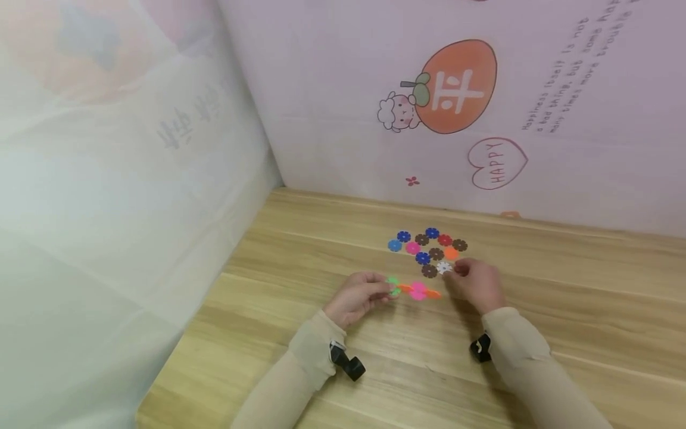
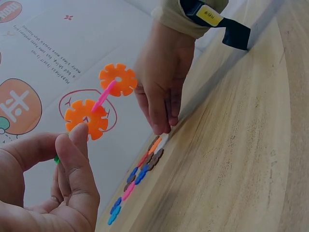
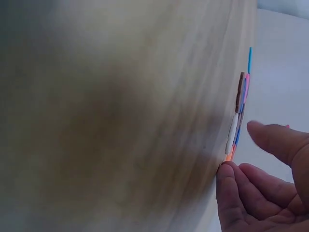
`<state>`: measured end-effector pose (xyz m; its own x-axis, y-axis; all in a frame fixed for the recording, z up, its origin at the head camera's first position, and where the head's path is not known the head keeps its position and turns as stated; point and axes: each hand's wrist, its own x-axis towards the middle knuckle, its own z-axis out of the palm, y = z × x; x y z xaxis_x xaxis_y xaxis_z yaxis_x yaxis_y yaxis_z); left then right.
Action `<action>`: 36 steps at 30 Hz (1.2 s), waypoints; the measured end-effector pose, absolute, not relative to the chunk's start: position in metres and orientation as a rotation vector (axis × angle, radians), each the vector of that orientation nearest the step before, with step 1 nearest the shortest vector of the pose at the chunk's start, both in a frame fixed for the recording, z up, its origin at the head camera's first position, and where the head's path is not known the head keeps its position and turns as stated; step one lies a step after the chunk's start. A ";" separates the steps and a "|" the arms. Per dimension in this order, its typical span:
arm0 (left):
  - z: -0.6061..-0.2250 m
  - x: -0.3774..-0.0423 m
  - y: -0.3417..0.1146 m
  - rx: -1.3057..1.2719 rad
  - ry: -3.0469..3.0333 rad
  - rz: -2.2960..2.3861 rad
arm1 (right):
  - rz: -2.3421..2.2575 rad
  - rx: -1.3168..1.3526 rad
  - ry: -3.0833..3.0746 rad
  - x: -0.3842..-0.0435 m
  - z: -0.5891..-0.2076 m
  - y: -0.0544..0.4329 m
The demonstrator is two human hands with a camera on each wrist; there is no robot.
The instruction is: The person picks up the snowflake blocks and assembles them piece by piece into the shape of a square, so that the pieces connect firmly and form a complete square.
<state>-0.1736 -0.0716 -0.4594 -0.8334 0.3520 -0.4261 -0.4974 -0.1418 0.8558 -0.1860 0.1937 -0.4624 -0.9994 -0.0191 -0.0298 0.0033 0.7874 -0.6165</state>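
Note:
My left hand (image 1: 358,296) pinches the green notched disc (image 1: 393,286) at one end of a short chain of interlocking plastic discs. From it run an orange disc, a pink disc (image 1: 418,291) and another orange disc (image 2: 118,79), held above the table. At the edge of a flat group of loose discs, my right hand (image 1: 479,285) reaches down beside a white disc (image 1: 443,268). Its fingertips (image 3: 227,170) are low at the tabletop, and the thumb (image 3: 270,137) stands apart from them with nothing between.
Loose discs lie close together on the wooden table (image 1: 563,286): several brown and dark blue ones, a light blue one (image 1: 395,245), a pink one (image 1: 412,248), a red one (image 1: 445,239) and an orange one (image 1: 452,253). Printed cloth (image 1: 343,119) hangs behind and at the left.

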 end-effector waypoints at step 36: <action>-0.456 -0.172 -0.066 -0.169 1.574 2.032 | -1.804 0.348 2.222 -0.155 -0.465 0.226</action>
<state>-0.1725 -0.0655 -0.4563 -0.8361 0.3490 -0.4232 -0.4970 -0.1555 0.8537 -0.1549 0.2260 -0.4653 -0.9382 0.0231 -0.3454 0.3428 0.2012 -0.9176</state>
